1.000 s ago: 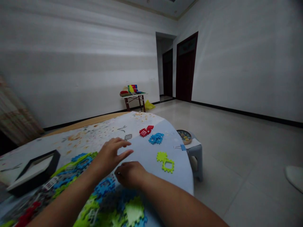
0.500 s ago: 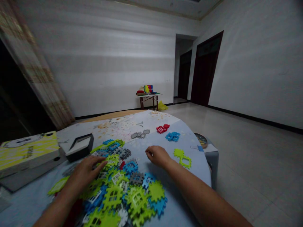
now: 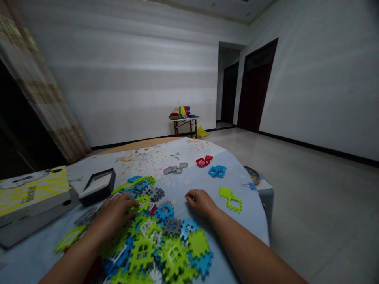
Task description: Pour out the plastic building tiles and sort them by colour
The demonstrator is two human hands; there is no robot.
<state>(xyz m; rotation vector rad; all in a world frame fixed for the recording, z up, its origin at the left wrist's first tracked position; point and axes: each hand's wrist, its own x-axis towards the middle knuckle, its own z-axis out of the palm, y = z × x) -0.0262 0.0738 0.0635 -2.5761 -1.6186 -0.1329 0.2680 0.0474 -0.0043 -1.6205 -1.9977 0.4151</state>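
Note:
A heap of interlocking plastic tiles with notched edges, in lime green, blue, grey, white and red, covers the near part of the table. My left hand point(image 3: 118, 211) lies over the heap's left side, thumb and fingers apart. Its fingertips touch the edge of a lime green tile point(image 3: 144, 202). My right hand point(image 3: 201, 202) rests on the cloth right of the heap, fingers curled in, with no tile showing in it. Two lime green tiles point(image 3: 235, 203) lie to its right. Farther off are small groups of blue tiles point(image 3: 217, 171), red tiles point(image 3: 203, 161) and grey tiles point(image 3: 175, 169).
At the left stand a yellow and white box point(image 3: 34, 193) and a black open tray point(image 3: 98, 185). A binder clip point(image 3: 251, 185) grips the cloth at the table's right edge, beside a grey stool point(image 3: 266, 201). A small side table point(image 3: 186, 118) stands by the far wall.
My left hand has shifted slightly right and its fingers have drawn in on the heap. My right hand stays curled in nearly the same place. The camera view has shifted slightly.

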